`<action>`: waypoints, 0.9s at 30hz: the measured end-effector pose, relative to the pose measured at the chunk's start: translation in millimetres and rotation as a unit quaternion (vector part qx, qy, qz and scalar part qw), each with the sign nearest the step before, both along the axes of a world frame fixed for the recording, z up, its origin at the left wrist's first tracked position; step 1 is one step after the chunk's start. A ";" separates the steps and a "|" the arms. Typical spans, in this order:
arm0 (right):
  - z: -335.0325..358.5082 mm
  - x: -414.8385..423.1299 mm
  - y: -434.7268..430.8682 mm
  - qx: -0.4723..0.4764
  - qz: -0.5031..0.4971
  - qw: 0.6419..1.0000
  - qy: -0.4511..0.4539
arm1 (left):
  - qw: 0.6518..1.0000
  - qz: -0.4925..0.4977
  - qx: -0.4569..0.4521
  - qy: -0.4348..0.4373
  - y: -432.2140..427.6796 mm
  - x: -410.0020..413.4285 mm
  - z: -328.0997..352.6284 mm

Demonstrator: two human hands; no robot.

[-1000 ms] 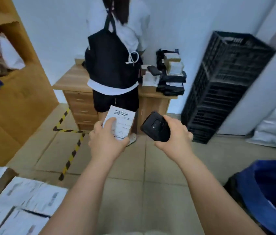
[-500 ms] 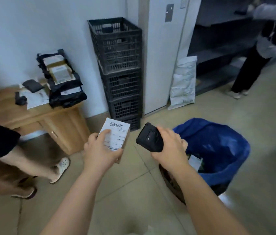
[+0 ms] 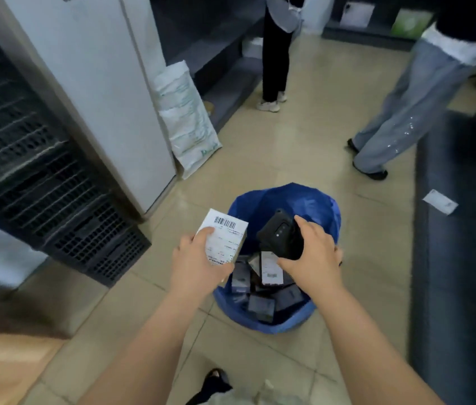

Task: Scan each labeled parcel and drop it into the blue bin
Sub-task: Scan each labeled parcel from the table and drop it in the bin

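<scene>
The parcel [image 3: 226, 239] is in the air at the left edge of the bin [image 3: 328, 211], its white label and barcode facing up. The left hand [image 3: 198, 266] grasps it from below, thumb laid across the label and the other fingers hidden beneath the box. Just beside it, the right hand [image 3: 314, 254] is curled round a black scanner [image 3: 280, 233] held over the bin's mouth; the scanner's far side cannot be seen. Inside the bin lie dark boxes [image 3: 260, 306], some with white labels, partly covered by both hands and blurred. On the tiled floor around the bin are stacked black crates [image 3: 40, 176] to the left and a white sack [image 3: 190, 121] leaning beyond. Further off stand a person in black trousers [image 3: 273, 54] and a person in jeans [image 3: 400, 106], both cut off by the top of the view.
</scene>
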State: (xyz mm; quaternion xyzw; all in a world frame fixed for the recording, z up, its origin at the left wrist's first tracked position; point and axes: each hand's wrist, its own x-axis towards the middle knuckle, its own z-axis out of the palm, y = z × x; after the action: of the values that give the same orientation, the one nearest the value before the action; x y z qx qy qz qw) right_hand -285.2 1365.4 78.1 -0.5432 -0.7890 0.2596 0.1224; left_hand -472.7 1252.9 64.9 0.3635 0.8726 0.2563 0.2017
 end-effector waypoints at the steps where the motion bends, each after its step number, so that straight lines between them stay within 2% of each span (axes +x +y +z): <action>1: -4.5 -3.3 10.2 -0.002 -0.026 1.000 0.006 | 1.000 -0.020 -0.007 -0.004 19.0 -6.2 -5.1; 7: -48.1 -7.9 64.6 -0.037 -0.130 0.991 0.004 | 0.995 -0.080 -0.052 -0.042 109.3 -19.3 -56.7; 14: -131.1 -22.7 144.1 -0.119 -0.139 0.983 -0.001 | 0.988 -0.028 -0.136 -0.060 183.7 -20.6 -147.2; 23: -304.6 -70.8 193.0 -0.225 -0.152 0.962 -0.023 | 0.970 0.017 -0.231 -0.068 239.4 -43.8 -316.0; 27: -387.8 -92.2 193.9 -0.231 -0.168 0.958 -0.030 | 0.967 0.026 -0.241 -0.076 247.5 -45.4 -400.1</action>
State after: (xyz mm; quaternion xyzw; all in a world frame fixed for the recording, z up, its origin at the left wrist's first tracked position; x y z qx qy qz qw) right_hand -377.4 1559.3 -309.7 -0.6888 -0.6083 0.3942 0.0120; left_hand -518.1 1500.4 -335.2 0.2606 0.8998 0.0706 0.3426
